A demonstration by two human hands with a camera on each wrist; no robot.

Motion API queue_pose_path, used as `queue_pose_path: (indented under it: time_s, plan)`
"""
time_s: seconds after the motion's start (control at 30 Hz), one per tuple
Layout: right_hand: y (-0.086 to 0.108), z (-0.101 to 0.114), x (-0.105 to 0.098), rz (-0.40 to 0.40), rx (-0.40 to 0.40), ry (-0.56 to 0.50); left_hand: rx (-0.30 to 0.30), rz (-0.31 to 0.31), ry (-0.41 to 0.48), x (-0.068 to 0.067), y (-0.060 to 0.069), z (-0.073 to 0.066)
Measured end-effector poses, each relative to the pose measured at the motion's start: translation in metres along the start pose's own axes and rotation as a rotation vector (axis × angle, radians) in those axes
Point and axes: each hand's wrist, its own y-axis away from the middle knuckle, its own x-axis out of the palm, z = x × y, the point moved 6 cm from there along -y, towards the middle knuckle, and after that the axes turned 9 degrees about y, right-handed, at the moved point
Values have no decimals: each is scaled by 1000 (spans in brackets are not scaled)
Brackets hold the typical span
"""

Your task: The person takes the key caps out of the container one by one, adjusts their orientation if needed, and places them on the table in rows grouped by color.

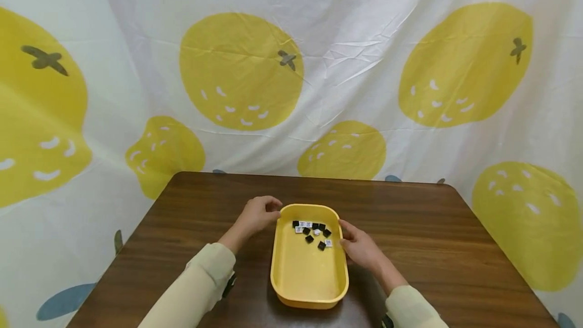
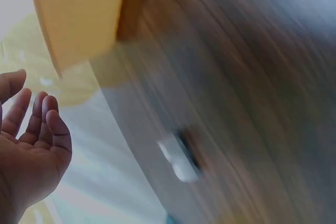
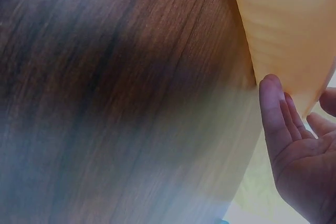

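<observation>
A yellow plastic tray (image 1: pixel 309 280), rectangular with rounded corners, is between the two hands in the head view. Several small black square pieces (image 1: pixel 309 239) and white patterned square pieces (image 1: pixel 328 243) lie loose toward its far end. Beside the far left rim is my left hand (image 1: pixel 259 214); its fingers bend loosely. The left wrist view shows that hand (image 2: pixel 37 150) holding nothing, apart from the tray wall (image 2: pixel 81 19). My right hand (image 1: pixel 360 247) is at the right rim, and the right wrist view has its fingers (image 3: pixel 273 103) fairly straight against the tray's outer wall (image 3: pixel 283 30).
The tray is over a dark brown wood-grain table (image 1: pixel 437 247). A white curtain with lemon prints (image 1: pixel 350 75) hangs behind the table's far edge. In the left wrist view a blurred white and dark shape (image 2: pixel 178 158) shows over the table; its kind is unclear.
</observation>
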Motion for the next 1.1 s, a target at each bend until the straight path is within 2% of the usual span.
queue_pose_path:
  time_s: [0.13, 0.4, 0.6, 0.9, 1.1]
  plan:
    - [0, -1, -1, -3, -5, 10, 46, 41, -6, 19, -5, -13]
    - [0, -4, -1, -17, -19, -35, 122, 83, -62, 51, -11, -24]
    - [-2, -3, -3, -14, -31, -27, 126, 122, -120, 72, -19, -26]
    - [-2, -3, -4, -26, -29, -15, 125, 177, -214, 93, -25, -24]
    - [-2, -3, -2, -22, -29, -10, 159, 240, -386, 106, -28, -18]
